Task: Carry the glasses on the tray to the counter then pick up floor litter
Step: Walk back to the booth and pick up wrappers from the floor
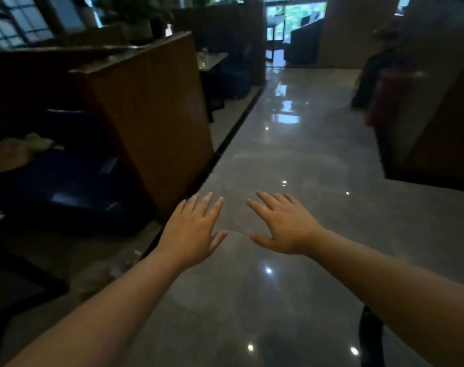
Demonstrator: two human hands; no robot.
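Note:
My left hand [192, 230] and my right hand [285, 223] are both stretched out in front of me, palms down, fingers spread, over a glossy grey tiled floor [291, 160]. Neither hand holds anything. Small pale bits of litter [119, 270] lie on the floor at the lower left, beside the dark strip along the booth, below my left forearm. No tray, glasses or counter can be made out in this view.
A tall brown wooden booth partition [151, 123] stands on the left, with dark blue seats [66, 192] and a pale cloth [18, 152] behind it. A table [211, 59] stands further back. A person [379, 86] stands at the right by a dark wall. The aisle runs ahead.

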